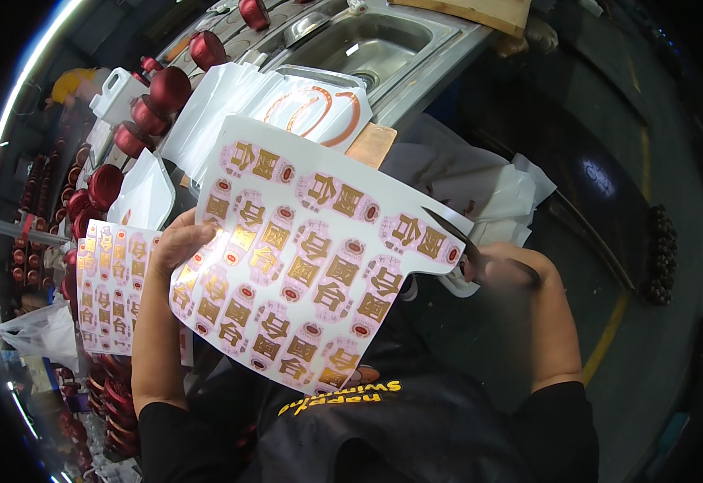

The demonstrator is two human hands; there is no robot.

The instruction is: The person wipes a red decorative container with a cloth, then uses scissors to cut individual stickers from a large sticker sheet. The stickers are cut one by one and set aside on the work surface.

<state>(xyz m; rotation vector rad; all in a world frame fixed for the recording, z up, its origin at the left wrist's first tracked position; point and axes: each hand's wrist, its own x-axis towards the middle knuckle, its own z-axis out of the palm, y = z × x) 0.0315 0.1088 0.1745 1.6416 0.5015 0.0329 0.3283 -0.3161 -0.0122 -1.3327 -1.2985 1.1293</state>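
My left hand (181, 241) grips the left edge of a large white sheet of pink and gold labels (311, 258), holding it up in front of me. My right hand (512, 270) is closed on a pair of dark scissors (458, 237). The scissor blades meet the sheet's right edge. The sheet hides my lap and most of what lies under it.
Another label sheet (114, 282) lies to the left. Red caps (158, 101) are stacked along the left bench. White cut-off paper (480, 189) is piled behind the sheet. A steel sink (368, 44) sits at the top, and dark floor with a yellow line (609, 338) runs to the right.
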